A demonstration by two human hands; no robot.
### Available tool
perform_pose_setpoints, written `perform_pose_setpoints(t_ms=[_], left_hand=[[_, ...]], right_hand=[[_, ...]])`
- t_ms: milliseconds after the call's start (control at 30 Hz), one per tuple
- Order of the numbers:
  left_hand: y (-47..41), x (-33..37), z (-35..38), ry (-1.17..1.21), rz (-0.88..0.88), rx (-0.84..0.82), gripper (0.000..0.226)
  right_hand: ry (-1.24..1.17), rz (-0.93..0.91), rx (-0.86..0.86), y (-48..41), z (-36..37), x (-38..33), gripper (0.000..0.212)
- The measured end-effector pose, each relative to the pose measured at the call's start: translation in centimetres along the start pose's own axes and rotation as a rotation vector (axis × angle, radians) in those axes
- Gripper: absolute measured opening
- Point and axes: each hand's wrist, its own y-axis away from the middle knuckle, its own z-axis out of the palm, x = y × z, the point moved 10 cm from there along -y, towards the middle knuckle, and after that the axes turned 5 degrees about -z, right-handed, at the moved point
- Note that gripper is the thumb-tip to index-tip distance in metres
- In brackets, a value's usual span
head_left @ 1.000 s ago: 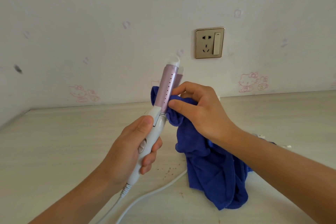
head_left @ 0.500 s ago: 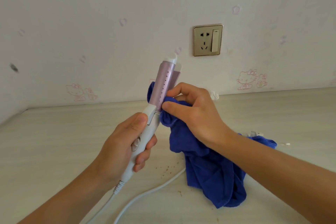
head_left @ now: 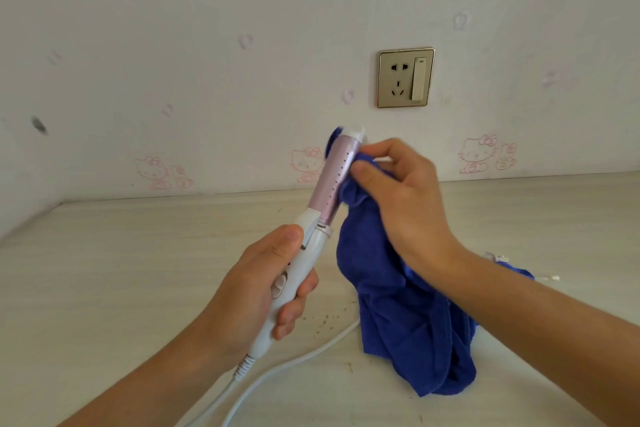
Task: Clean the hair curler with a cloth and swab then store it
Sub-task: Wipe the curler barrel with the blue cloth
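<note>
Curler (head_left: pixel 332 184) shows lilac dotted barrel, white handle, white cap.

The hair curler (head_left: pixel 334 180) has a white handle, a pale purple barrel with a row of small dots, and a white cap at the tip. It is held off the surface (head_left: pixel 104 270) by the left hand (head_left: pixel 256 288) around its handle, tilted with the tip toward 1 o'clock. Its white cord (head_left: pixel 311 354) trails from the handle base toward 7 o'clock. The deep blue cloth (head_left: pixel 391 288) is bunched round the upper barrel, pinched there by the right hand (head_left: pixel 405 198). The rest hangs toward 5 o'clock, crumpled on the surface.
</note>
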Motion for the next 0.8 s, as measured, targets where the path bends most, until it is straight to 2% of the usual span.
perform_pose_setpoints(t_ms=[100, 233, 333, 400, 633, 800], left_hand=[[-0.1, 0.4, -0.8, 0.047, 0.008, 0.033, 0.049], [0.0, 0.3, -1.1, 0.028, 0.001, 0.026, 0.05], [0.0, 0.5, -1.0, 0.006, 0.011, 0.005, 0.048], [0.0, 0.7, -1.0, -0.003, 0.022, -0.006, 0.048], [0.1, -0.1, -1.3, -0.078, 0.037, 0.001, 0.04], [0.1, 0.8, -2.5, -0.177, 0.098, 0.02, 0.039]], right_hand=[[0.044, 0.018, -0.109, 2.1, 2.9, 0.5, 0.008], [0.084, 0.02, -0.143, 2.1, 3.0, 0.5, 0.011], [0.166, -0.059, -0.166, 1.9, 2.7, -0.4, 0.019], [0.215, -0.108, -0.156, 1.8, 2.5, -0.9, 0.022], [0.266, -0.107, 0.033, -0.5, -1.3, -1.0, 0.008], [0.321, -0.129, 0.036, -0.9, -3.0, -1.4, 0.009]])
